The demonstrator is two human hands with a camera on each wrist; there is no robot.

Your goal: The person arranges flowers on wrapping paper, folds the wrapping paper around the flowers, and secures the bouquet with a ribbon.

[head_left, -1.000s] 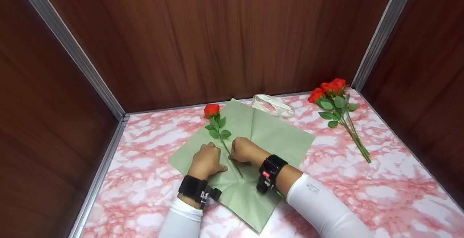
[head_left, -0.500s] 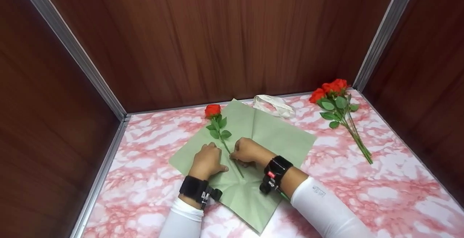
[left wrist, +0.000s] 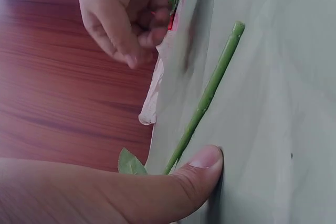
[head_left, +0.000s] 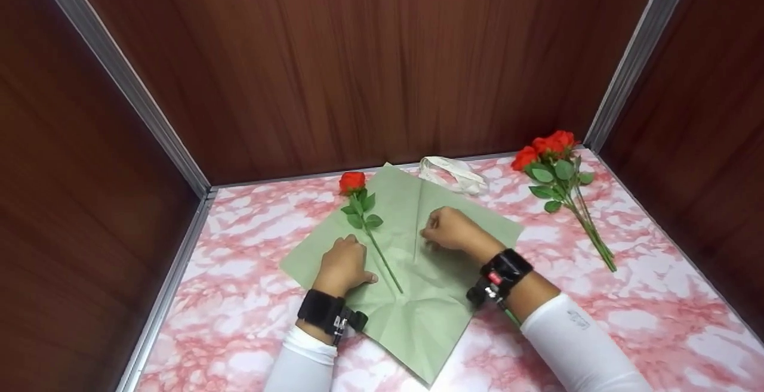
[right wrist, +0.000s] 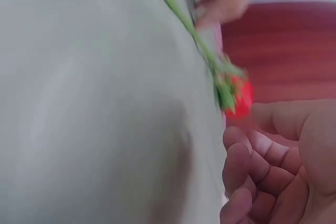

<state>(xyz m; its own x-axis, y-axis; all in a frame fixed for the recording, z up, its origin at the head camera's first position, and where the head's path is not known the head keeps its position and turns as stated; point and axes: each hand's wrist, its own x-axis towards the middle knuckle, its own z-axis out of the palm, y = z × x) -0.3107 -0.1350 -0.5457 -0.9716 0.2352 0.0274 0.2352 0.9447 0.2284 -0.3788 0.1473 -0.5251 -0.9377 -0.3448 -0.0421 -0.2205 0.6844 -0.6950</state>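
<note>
A single red rose (head_left: 353, 183) lies slantwise on a sheet of green wrapping paper (head_left: 394, 344), its bloom past the paper's far left edge. My left hand (head_left: 341, 264) rests on the paper just left of the stem. In the left wrist view the thumb (left wrist: 197, 179) presses the paper close beside the green stem (left wrist: 210, 90). Above the paper's right half, apart from the rose, is my right hand (head_left: 450, 229). Its fingers are loosely curled and hold nothing, as the right wrist view shows with these fingers (right wrist: 247, 163).
Several red roses (head_left: 552, 147) lie bunched at the table's far right. A loop of white ribbon (head_left: 456, 174) sits behind the paper near the back wall (head_left: 370, 70). Brown panels with metal edging enclose the pink marbled table (head_left: 239, 296) at the back and sides.
My right hand has let go of the rose stem and moved right and away over the paper. The rose stays on the paper, and my left hand keeps its place.
</note>
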